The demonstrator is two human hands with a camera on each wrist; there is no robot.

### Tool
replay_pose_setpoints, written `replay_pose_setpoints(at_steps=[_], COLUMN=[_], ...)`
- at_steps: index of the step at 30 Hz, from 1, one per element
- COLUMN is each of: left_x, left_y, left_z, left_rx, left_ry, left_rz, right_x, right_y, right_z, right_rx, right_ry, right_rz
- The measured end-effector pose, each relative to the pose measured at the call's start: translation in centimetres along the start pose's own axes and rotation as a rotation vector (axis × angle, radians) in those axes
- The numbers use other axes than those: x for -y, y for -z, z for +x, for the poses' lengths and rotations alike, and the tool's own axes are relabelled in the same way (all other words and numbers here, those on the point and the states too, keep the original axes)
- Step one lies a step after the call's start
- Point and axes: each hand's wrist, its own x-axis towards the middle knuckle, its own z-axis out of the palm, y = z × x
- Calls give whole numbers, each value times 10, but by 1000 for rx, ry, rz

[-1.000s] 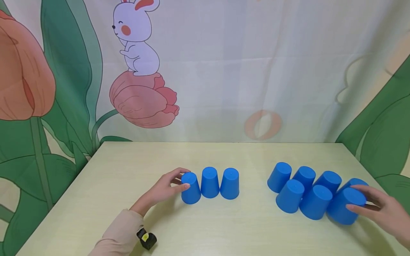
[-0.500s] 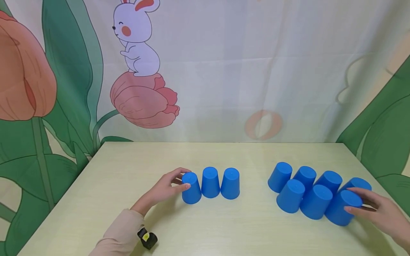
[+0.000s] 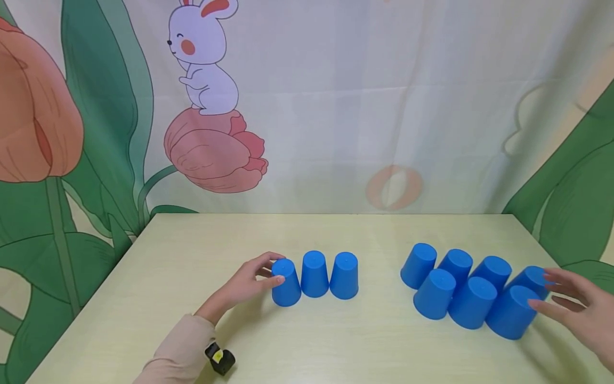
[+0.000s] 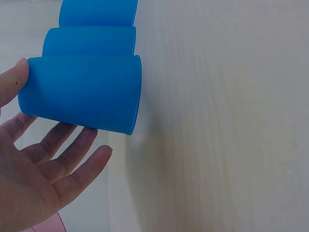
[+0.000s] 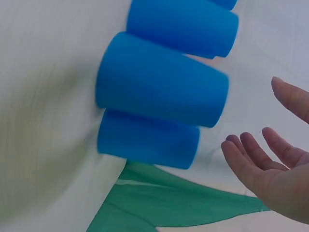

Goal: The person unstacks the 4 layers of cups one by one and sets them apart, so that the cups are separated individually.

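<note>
My left hand holds the leftmost blue cup of a row of three, thumb on the near side and fingers behind. The cup stands upside down, as do the middle cup and the right cup beside it. In the left wrist view, the thumb and fingertips touch the held cup. At the right, my right hand is spread just off the front-right cup of a larger group. The right wrist view shows a gap between its fingers and that cup.
The right-hand group has a back row with a far-left cup and a front row with a left cup. A black wrist strap piece sits by the left sleeve. Behind the pale table hangs a printed curtain.
My right hand has slid the front-right cup slightly left against its neighbour, then let go and drawn back to the right. The left hand keeps its hold, unmoved.
</note>
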Motion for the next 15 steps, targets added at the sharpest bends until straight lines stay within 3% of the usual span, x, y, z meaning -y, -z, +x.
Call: replay_pose_setpoints(at_steps=[8,15], left_x=[1,2], left_y=[-1,-1], left_z=[0,0], left_rx=[-9,-8], left_ry=[-7,-11], left_rz=[10,3], right_x=[21,39], right_y=[-5,-15], right_z=[-4,-7], right_rx=[10,41], right_ry=[0,82], right_rz=[-12,-8])
